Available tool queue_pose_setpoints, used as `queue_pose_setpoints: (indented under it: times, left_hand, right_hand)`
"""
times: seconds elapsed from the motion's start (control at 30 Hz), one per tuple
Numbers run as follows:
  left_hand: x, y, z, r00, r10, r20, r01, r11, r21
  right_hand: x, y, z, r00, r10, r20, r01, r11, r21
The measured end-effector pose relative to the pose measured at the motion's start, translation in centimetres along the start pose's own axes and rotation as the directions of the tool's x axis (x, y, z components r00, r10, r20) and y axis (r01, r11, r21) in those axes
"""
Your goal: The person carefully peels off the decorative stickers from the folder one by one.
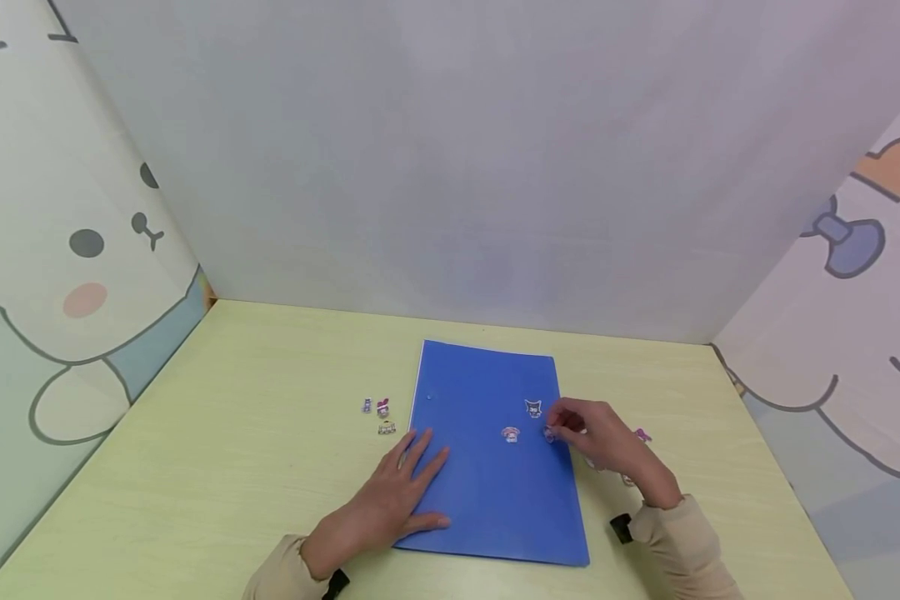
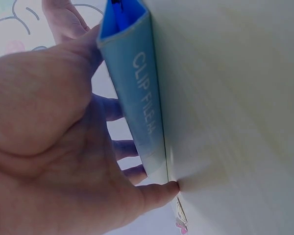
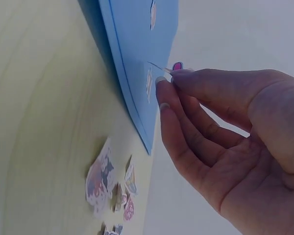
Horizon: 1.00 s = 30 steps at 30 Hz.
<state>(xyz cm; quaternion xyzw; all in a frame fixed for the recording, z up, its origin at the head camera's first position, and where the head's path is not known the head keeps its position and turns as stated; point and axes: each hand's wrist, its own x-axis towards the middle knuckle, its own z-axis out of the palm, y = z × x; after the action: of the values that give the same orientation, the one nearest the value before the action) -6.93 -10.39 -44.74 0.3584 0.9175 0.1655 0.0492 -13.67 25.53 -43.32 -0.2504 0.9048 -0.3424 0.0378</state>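
A blue clip file lies flat, its spine lettered in the left wrist view. My left hand rests on its left edge, fingers spread, with one finger reaching the tabletop. Over the right edge, my right hand pinches a small cartoon sticker with a pink-purple part between thumb and forefinger; most of it is hidden by the fingers. Two other stickers sit on the cover close by: a dark-hooded character and a pink-and-white one.
Left of the file lie three small stickers on the pale wooden table. Several more cut-out stickers lie to its right, partly hidden by my right hand and forearm in the head view. Cartoon-printed cloth hangs at the sides.
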Motion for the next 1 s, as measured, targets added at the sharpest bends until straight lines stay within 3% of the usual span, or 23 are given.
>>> queue_pose_setpoints:
  times: [0.4, 0.63, 1.0]
  left_hand:
    - [0.1, 0.0, 0.1, 0.999, -0.025, 0.032, 0.026, 0.999, -0.027]
    - [0.1, 0.0, 0.0, 0.999, -0.029, 0.036, 0.030, 0.999, -0.023]
    - [0.1, 0.0, 0.1, 1.000, -0.022, 0.023, 0.022, 0.999, -0.029]
  right_hand:
    - [-0.6, 0.9, -0.8, 1.000, 0.011, -0.024, -0.011, 1.000, 0.011]
    - [-0.8, 1.3, -1.5, 0.995, 0.084, -0.045, -0.085, 0.996, -0.018]
    - [-1.3, 2.0, -2.2, 0.990, 0.109, -0.089, -0.115, 0.992, -0.055]
